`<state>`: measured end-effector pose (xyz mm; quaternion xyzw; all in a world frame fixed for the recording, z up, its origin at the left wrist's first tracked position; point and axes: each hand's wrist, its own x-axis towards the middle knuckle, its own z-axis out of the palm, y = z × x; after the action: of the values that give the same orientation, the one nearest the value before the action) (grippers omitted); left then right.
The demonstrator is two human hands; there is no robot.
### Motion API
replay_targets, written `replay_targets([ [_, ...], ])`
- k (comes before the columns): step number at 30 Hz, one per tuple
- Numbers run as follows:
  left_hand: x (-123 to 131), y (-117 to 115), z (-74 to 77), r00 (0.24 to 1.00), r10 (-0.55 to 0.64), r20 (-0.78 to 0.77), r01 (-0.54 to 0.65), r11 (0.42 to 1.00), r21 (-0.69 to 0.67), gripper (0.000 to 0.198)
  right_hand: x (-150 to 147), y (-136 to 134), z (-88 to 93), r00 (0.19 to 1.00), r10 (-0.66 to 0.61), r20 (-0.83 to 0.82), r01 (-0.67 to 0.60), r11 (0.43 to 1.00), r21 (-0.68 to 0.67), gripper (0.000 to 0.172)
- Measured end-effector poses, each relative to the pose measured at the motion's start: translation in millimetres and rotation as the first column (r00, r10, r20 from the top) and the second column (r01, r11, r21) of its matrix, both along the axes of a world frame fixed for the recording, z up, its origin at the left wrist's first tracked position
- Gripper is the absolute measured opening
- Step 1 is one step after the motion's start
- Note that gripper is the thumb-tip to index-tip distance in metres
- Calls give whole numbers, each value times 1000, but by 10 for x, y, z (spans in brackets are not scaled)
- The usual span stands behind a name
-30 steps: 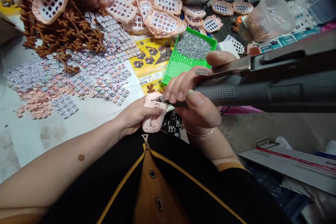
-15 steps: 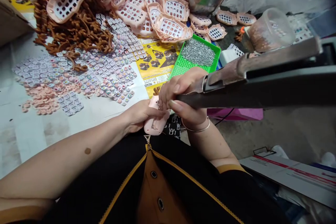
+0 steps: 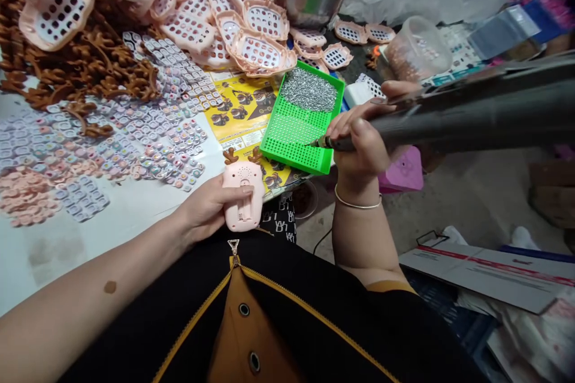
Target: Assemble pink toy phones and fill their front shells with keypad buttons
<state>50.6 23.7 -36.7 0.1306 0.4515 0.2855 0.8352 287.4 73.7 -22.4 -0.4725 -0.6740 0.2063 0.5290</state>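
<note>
My left hand (image 3: 207, 206) grips a pink toy phone (image 3: 255, 206) with brown antlers, its back facing up. The thumb lies across the open battery recess, and small holes show in the casing. A long dark electric screwdriver (image 3: 467, 116) is in my right hand (image 3: 362, 140), with fingers wrapped round its front end. Its thin bit points left, over the bare lower part of a green perforated tray (image 3: 291, 134). Small silver screws (image 3: 308, 90) are heaped in the tray's far half. Whether the bit carries a screw is too small to tell.
Pink shell halves with white hole grids (image 3: 265, 51) pile up at the back, some in a metal bowl (image 3: 309, 3). Brown antler pieces (image 3: 103, 66) and printed button sheets (image 3: 148, 125) cover the left. A clear tub (image 3: 420, 51) stands at the right; a pink box (image 3: 402, 170) sits lower.
My right hand has moved the screwdriver away from the toy phone, rightward to the green tray. My left hand keeps the phone, now more fully visible. The view has shifted right.
</note>
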Motion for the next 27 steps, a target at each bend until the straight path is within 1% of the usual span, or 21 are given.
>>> replay_targets([
  [1,1,1,1,1000,-4,-3,4,1000,0,30,49,39,-48,997,-63,-50,68,992,102,46],
  [2,3,2,1,1000,-9,-8,9,1000,0,29,77,72,-91,985,-110,-129,137,966,218,42],
  [3,5,2,1,1000,-16,-14,16,1000,-1,28,90,99,-128,970,-127,-205,187,933,308,38],
  [4,7,3,1,999,-22,-24,22,1000,-2,28,93,121,-158,967,-105,-234,182,923,339,36],
  [6,11,5,3,999,-20,-47,20,1000,-5,29,89,154,-199,962,-69,-266,161,926,341,34],
  [9,23,10,11,998,-14,-57,13,1000,-5,30,101,182,-238,957,-72,-281,161,938,307,36],
  [12,35,17,22,999,-16,-50,16,1000,-8,29,121,195,-274,955,-49,-292,141,943,301,34],
  [16,42,22,33,999,11,-53,-12,1000,-6,30,116,201,-292,948,-34,-315,127,952,280,36],
  [19,52,19,39,997,63,-38,-63,998,-10,26,92,183,-229,928,5,-373,108,954,281,33],
  [23,79,9,46,985,166,-41,-167,986,-8,23,-14,55,-15,874,103,-474,67,942,328,27],
  [25,94,1,47,979,202,-32,-202,979,0,23,-125,-65,103,832,181,-524,20,935,355,23],
  [27,106,-9,43,974,228,-21,-227,974,15,23,-268,-203,187,785,289,-547,-69,920,386,21],
])
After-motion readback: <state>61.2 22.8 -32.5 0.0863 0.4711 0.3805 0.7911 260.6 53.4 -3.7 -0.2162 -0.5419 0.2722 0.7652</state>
